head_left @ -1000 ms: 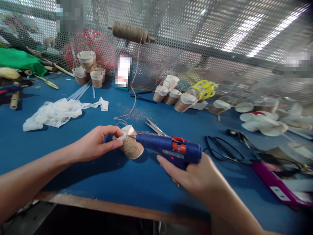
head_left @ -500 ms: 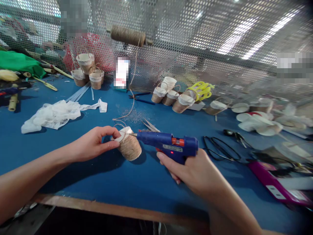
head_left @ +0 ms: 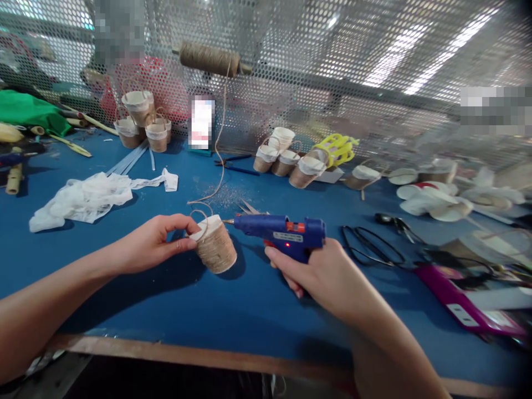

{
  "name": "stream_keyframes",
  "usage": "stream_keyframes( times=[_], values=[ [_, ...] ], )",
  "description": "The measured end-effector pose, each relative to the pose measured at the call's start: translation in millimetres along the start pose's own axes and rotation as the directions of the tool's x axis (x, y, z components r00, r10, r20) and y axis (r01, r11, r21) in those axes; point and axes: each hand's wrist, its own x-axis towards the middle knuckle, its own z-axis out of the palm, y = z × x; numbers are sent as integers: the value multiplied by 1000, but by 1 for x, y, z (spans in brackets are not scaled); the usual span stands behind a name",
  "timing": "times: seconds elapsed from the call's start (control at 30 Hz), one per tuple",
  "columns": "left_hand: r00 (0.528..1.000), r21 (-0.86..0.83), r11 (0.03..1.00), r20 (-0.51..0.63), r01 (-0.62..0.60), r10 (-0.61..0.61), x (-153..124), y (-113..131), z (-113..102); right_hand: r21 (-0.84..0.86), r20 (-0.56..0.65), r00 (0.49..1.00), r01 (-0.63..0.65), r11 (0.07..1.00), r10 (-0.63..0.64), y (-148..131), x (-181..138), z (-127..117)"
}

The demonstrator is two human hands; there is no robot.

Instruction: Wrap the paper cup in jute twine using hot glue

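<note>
My left hand (head_left: 155,243) pinches the rim of a small paper cup wrapped in brown twine (head_left: 215,245), tilted on its side on the blue table (head_left: 233,305). A loose loop of twine (head_left: 199,213) curls over the cup's top. My right hand (head_left: 322,277) grips a blue hot glue gun (head_left: 282,235) with an orange trigger part and a lit red dot. The gun's metal nozzle points left and sits just clear of the cup's upper right edge.
Scissors (head_left: 251,209) lie just behind the gun; black-handled scissors (head_left: 374,252) and a magenta box (head_left: 461,302) lie right. Several twine-wrapped cups (head_left: 286,160) stand by a perforated metal screen with a twine spool (head_left: 210,58). White cloth (head_left: 83,197) lies left. Another person sits behind the screen.
The glue gun's nozzle has drawn back slightly to the right, off the cup. My left hand still holds the cup, tipped a little more upright.
</note>
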Motion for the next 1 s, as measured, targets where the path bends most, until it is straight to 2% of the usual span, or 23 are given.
stream_keyframes(
  times=[0.4,1.0],
  values=[
    [999,1,999,3,-35,35,0,-4,1,32,18,1000,22,999,-22,2,0,0],
    [1000,-9,1000,-1,-21,21,0,-4,1,50,15,1000,19,999,-19,3,0,2]
  ],
)
